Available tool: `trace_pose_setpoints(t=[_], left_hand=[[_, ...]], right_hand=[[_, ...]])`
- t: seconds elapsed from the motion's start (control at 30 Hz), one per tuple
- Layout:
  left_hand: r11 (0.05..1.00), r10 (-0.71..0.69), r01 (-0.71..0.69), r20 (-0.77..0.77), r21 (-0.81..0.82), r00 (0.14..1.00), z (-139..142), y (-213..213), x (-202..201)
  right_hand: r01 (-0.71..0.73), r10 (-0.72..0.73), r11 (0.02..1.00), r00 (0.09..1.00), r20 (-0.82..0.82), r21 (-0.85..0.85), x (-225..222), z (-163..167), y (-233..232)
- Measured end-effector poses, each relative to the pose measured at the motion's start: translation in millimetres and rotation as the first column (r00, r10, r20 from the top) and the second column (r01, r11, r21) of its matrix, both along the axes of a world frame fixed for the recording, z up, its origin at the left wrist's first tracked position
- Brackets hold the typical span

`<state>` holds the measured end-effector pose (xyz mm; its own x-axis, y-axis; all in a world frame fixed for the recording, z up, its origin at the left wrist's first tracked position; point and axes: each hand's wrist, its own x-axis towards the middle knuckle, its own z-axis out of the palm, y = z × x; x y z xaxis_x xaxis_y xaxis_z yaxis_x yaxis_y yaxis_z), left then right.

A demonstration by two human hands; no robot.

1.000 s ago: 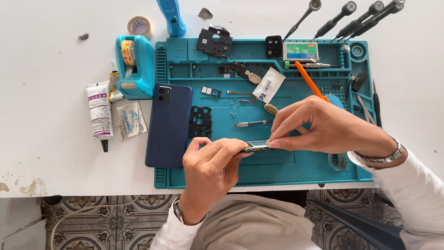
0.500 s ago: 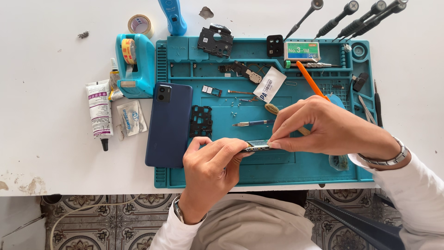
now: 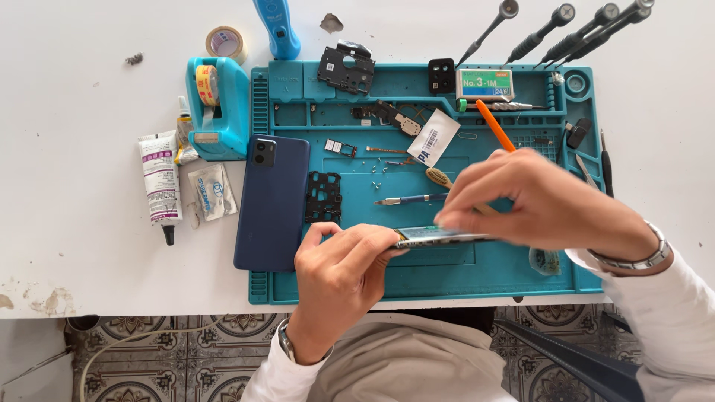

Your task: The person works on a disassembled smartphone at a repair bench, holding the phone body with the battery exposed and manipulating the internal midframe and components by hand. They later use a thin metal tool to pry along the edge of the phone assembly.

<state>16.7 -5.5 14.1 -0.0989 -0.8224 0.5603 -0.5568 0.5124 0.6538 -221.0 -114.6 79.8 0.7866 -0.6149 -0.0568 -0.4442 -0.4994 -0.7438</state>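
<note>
L hand [image 3: 344, 269] low centre, palm down, fingers curled in a pinch, thumb up, wrist bent back toward body. R hand [image 3: 547, 202] reaches in from right, fingers bunched, tips pointing left, blurred; forearm angled down-right.

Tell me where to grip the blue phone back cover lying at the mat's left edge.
Grip the blue back cover across its two long edges near the middle, coming straight down from above. It lies flat with its camera end pointing away. Its right edge sits close to the black frame, so fingers have little room there.
</note>
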Motion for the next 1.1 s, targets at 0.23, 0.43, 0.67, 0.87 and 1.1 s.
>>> trace_pose_setpoints(t=[0.23,0.43,0.67,0.87,1.1], left_hand=[[0.999,-0.051,0.052,0.064,-0.007,0.997,-5.8,11.9,3.8],[0.996,-0.087,0.084,0.080,0.037,0.993,-16.2,20.6,8.0],[0.993,-0.112,0.114,0.165,-0.001,0.980,-16.4,21.4,10.3],[0.995,-0.095,0.093,0.107,0.026,0.990,-7.3,17.1,4.0],[0.999,-0.001,0.001,0.011,0.032,1.000,1.9,6.8,-10.0]], right_hand=[[0.028,-0.081,0.930,0.988,-0.131,-0.366,2.1,-25.8,0.9],[0.045,-0.086,0.861,0.995,-0.058,-0.507,-4.1,-36.0,9.6],[0.437,-0.387,0.886,0.880,0.273,-0.153,-35.5,-33.0,43.1],[0.390,-0.560,0.828,0.576,0.595,0.403,-40.7,-34.2,90.7],[0.461,-0.410,0.878,0.587,0.698,0.127,-12.0,-36.2,94.5]])
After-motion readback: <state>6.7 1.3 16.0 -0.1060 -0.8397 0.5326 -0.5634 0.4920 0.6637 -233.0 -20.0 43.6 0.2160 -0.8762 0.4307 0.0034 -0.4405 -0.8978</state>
